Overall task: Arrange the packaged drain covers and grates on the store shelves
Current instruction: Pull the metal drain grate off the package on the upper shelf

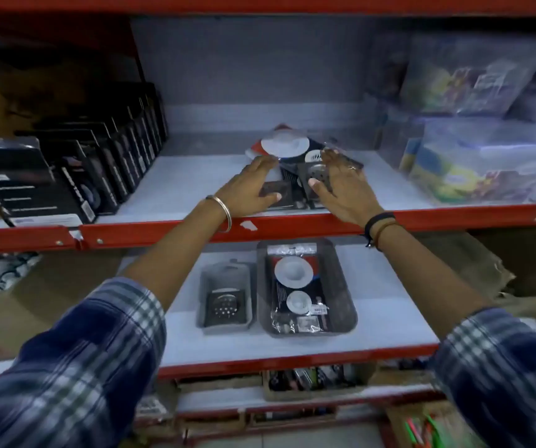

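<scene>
A loose pile of packaged drain covers point(292, 156) lies on the upper white shelf point(195, 185), with a white round cover on top at the back. My left hand point(253, 185) rests flat on the pile's left side, thumb on a dark square packet point(276, 194). My right hand point(344, 185) lies on the right side beside a packet with a round metal grate point(316, 172). Both hands have spread fingers and grip nothing. On the lower shelf point(389, 318) a small grey tray point(226, 299) holds a square grate and a larger tray point(307, 287) holds a packet of white covers.
A row of upright black boxes point(76, 176) fills the upper shelf's left side. Clear plastic-wrapped colourful packs point(486, 156) are stacked at the right. Red shelf rails point(292, 223) run along the front edges. Cardboard point(486, 263) sits at the lower right, and more goods lie on the bottom shelves.
</scene>
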`<state>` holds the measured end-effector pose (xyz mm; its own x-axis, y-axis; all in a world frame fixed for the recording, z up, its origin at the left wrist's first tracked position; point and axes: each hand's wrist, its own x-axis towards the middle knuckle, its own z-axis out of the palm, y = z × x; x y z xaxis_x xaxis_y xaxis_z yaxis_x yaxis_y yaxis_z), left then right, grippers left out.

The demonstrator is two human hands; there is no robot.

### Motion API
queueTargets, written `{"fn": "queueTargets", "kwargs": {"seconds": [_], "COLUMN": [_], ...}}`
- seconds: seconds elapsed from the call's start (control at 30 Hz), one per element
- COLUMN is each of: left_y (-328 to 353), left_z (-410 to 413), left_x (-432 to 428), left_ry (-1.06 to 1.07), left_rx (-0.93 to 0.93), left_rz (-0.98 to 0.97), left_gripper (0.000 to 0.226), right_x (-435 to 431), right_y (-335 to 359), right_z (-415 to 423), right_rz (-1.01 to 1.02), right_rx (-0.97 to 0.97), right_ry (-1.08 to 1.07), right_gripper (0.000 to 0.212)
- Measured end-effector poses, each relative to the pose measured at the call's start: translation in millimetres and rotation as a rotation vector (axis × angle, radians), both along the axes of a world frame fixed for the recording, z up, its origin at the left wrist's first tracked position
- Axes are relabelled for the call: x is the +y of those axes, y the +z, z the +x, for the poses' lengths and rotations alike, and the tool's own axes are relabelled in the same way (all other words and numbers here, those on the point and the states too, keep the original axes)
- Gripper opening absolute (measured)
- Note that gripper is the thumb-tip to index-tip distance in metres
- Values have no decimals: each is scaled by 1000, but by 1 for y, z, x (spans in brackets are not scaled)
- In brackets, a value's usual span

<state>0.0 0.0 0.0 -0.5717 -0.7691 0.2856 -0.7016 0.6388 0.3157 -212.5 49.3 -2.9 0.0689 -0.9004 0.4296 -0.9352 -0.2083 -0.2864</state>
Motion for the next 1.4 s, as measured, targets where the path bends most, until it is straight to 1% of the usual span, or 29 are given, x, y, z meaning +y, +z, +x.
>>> {"fn": "queueTargets", "kwargs": {"seconds": [0.07, 0.1, 0.13, 0.2, 0.27, 0.37, 0.43, 0.53, 0.6, 0.63, 0.73, 0.8, 0.9, 0.97, 1.1, 1.13, 1.2, 1.27, 1.33, 1.4], "left_y": [3, 3, 7, 8, 8, 9, 8, 8, 11, 14, 20, 21, 15, 10, 16, 20, 26, 27, 23, 15], "left_z": [-2, -1, -2, -5, -6, -5, -2, 5, 18, 27, 53, 65, 72, 73, 86, 89, 97, 97, 94, 91], "left_x": [-7, -11, -11, -15, -23, -38, -47, -55, -59, -60, -63, -66, -71, -73, -76, -75, -75, -77, -79, -79], "left_ry": [14, 28, 37, 30, 21, -4, -17, 0, 36, 57, 119, 161, 175, 160, 110, 107, 141, 229, 299, 325], "left_rx": [-146, -232, -284, -350, -370, -404, -393, -365, -334, -303, -262, -260, -223, -187, -172, -131, 10, 95, 58, 33], "left_rz": [193, 271, 343, 400, 404, 376, 360, 329, 303, 308, 341, 386, 451, 480, 533, 551, 561, 550, 568, 594], "left_gripper": [88, 91, 89, 82, 80, 79, 77, 75, 80, 85, 93, 93, 92, 95, 100, 101, 99, 91, 86, 80], "right_x": [-16, -25, -29, -41, -53, -72, -79, -83, -81, -80, -77, -78, -78, -78, -84, -87, -94, -101, -106, -109], "right_y": [2, 2, 6, 8, 9, 15, 18, 22, 28, 31, 40, 43, 45, 44, 39, 38, 35, 30, 25, 21], "right_z": [-12, -20, -27, -37, -47, -61, -65, -69, -68, -67, -58, -44, -16, 5, 52, 63, 86, 103, 116, 123], "right_rz": [111, 180, 248, 363, 475, 465, 459, 366, 287, 281, 301, 321, 356, 377, 438, 453, 464, 475, 486, 529], "right_rx": [68, 116, 158, 227, 237, 215, 218, 308, 330, 304, 142, 108, 91, 83, 129, 137, 162, 184, 198, 185], "right_ry": [42, 52, 63, 96, 152, 215, 256, 282, 299, 302, 335, 348, 366, 392, 400, 402, 404, 392, 389, 375], "right_gripper": [73, 80, 88, 97, 96, 98, 100, 92, 87, 85, 82, 85, 88, 85, 85, 82, 69, 57, 44, 46]}}
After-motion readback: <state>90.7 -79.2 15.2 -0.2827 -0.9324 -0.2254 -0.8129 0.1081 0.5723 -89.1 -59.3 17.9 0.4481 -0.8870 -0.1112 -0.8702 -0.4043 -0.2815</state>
